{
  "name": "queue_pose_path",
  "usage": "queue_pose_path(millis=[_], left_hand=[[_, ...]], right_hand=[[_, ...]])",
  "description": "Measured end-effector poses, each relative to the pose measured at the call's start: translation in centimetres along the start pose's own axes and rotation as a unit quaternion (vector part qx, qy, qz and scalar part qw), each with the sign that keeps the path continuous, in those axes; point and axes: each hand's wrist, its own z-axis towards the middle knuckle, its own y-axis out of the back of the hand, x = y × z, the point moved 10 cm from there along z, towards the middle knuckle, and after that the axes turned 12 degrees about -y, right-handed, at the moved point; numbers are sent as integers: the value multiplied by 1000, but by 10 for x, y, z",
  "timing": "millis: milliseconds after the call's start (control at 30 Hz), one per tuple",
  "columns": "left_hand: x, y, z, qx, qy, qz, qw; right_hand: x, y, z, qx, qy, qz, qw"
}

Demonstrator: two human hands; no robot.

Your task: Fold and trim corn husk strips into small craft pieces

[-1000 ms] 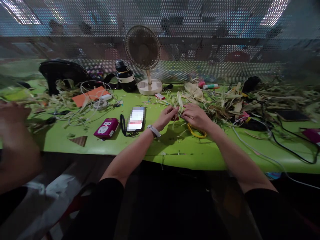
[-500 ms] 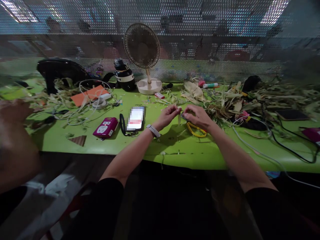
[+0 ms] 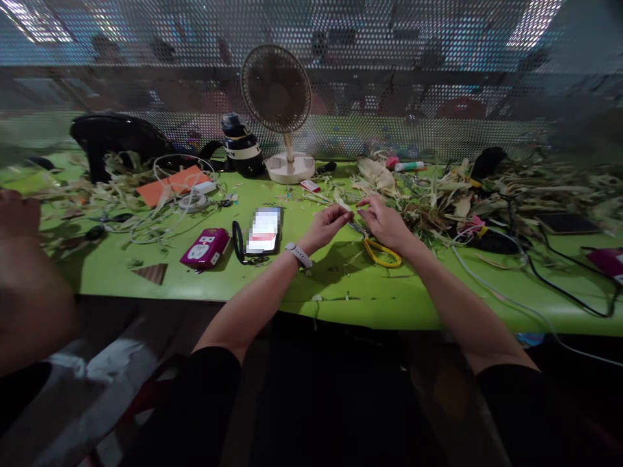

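Observation:
My left hand (image 3: 331, 225), with a pale watch band on the wrist, is closed in a pinch above the green table (image 3: 292, 285). Whatever lies between its fingertips is too small to make out. Just to its right is my right hand (image 3: 382, 224), its thumb and forefinger slightly apart and nothing visible between them. Below my right hand lies a pair of scissors with yellow handles (image 3: 383, 253), the blades pointing toward my left fingertips. Dried corn husks (image 3: 377, 175) are heaped beyond and to the right of my hands.
A phone (image 3: 264, 230) and a magenta box (image 3: 205, 249) lie to the left. Behind stand a fan (image 3: 291, 168) and a black bottle (image 3: 243, 152). White cables (image 3: 192, 201) and an orange sheet (image 3: 172, 186) lie left. Another person's arm (image 3: 32, 279) rests at the far left.
My right hand has lifted slightly and its fingers have loosened. The pale strip below my fingertips no longer shows, and the scissors' blades are now visible. The other person's arm has shifted left.

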Motion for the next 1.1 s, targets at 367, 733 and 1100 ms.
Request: queue_pose_path(millis=[367,733,1100], left_hand=[[8,8,-3,-52,27,16,998],[8,3,-5,7,24,94,995],[9,1,-7,25,32,139,989]], right_hand=[[8,-5,-1,17,45,-17,999],[7,-6,-1,33,27,-19,999],[4,-7,0,37,21,-10,999]])
